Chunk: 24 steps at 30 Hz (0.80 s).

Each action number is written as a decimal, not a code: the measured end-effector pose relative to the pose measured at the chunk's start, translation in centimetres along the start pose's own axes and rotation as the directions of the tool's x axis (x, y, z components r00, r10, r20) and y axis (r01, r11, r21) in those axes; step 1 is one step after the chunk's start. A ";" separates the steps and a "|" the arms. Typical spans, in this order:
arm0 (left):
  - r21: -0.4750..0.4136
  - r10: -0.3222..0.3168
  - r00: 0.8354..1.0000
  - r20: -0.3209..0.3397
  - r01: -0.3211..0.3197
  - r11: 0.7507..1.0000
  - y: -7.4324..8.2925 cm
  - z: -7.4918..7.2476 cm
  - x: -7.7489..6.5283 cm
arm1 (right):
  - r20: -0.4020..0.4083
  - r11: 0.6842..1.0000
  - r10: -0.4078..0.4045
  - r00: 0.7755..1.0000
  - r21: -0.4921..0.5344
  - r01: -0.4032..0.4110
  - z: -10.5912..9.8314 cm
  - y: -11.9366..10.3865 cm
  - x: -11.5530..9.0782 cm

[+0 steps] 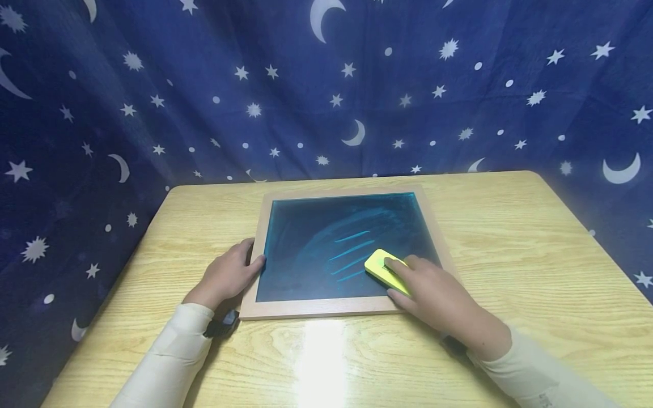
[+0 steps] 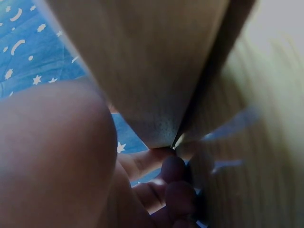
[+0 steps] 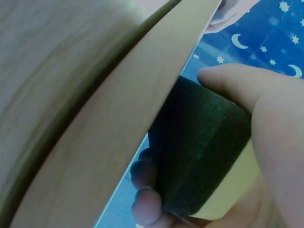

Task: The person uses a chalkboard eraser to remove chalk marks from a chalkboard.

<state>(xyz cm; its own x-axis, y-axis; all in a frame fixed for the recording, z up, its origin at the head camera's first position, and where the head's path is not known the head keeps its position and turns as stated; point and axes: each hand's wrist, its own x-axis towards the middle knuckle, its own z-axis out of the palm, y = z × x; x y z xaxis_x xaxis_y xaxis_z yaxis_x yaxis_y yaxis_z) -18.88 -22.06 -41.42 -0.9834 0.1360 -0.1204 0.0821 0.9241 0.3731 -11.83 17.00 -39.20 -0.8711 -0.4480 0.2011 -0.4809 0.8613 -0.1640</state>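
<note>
A small chalkboard in a light wooden frame lies on the table, with several slanted chalk strokes and a faint smear across its dark surface. My left hand grips the frame's left side, thumb over the top. In the left wrist view, the curled fingers show by the edge of the wooden frame. At the board's lower right, my right hand holds a yellow chalkboard eraser, index finger on its top. The right wrist view shows the eraser's dark felt between thumb and fingers, against the board.
The wood-grain table extends around the board on all sides. A dark blue cloth with moons and stars hangs behind and beside it. A bright reflection falls on the tabletop in front of the board. Dark straps sit at both wrists.
</note>
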 end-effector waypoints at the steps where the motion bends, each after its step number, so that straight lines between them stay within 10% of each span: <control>1: -0.001 0.000 1.000 0.000 0.000 1.000 0.0 0.0 0.0 | -0.001 1.000 -0.010 1.000 -0.002 0.010 0.0 -0.1 0.0; 24: 0.005 -0.001 1.000 -0.006 0.001 1.000 -0.1 0.1 0.1 | 0.001 0.997 -0.074 0.997 -0.008 0.074 0.2 -1.4 -0.4</control>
<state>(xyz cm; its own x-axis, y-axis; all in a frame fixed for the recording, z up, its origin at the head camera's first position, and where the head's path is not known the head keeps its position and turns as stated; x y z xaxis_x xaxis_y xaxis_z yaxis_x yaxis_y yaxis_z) -18.96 -22.12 -41.56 -0.9844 0.1327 -0.1155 0.0817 0.9262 0.3680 -10.79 15.93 -39.29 -0.8330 -0.5110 0.2121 -0.5435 0.8275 -0.1410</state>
